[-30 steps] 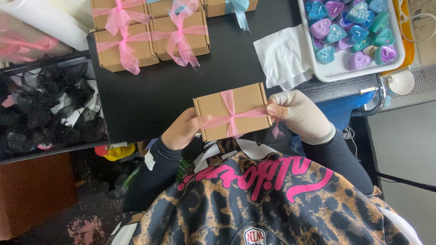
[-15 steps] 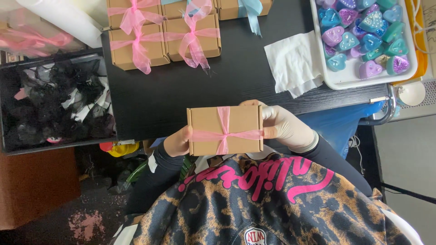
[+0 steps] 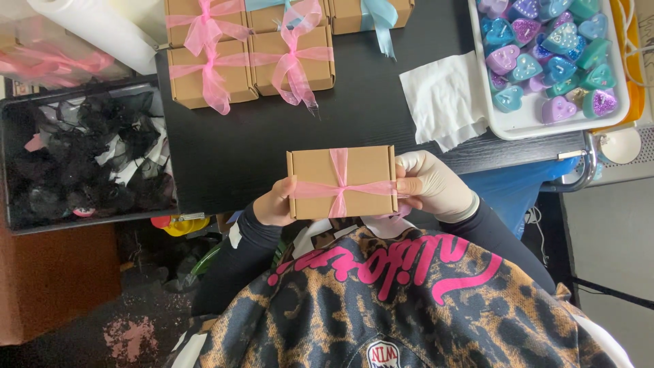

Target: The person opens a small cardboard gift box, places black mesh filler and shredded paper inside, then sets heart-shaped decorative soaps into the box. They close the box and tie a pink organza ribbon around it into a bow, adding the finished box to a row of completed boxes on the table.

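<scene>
While the person looks down from the head view, both hands hold one small brown cardboard box with a pink ribbon crossed over it (image 3: pixel 342 182). It sits level, just in front of the chest and above the near edge of the black table top (image 3: pixel 238 143). The left hand (image 3: pixel 276 204) is bare and grips the left end of the box, with the thumb lying on the ribbon there. The right hand (image 3: pixel 432 184), in a pale thin glove, is closed on the right end, its fingertips (image 3: pixel 407 185) pressing where the ribbon meets the box edge.

Farther on the table stand several more brown boxes tied with pink bows (image 3: pixel 248 58), close together in rows, and one box with a light blue ribbon (image 3: pixel 378 13) beside them. A white paper napkin (image 3: pixel 443 99) lies to the right of them, touching a white tray (image 3: pixel 545 126) filled with heart-shaped pieces in purple, teal and blue (image 3: pixel 545 54). At the left side a dark bin holds black shredded paper (image 3: pixel 88 160). A white roll (image 3: pixel 95 31) lies above this bin. The person wears a leopard-pattern garment with pink lettering (image 3: pixel 409 300).
</scene>
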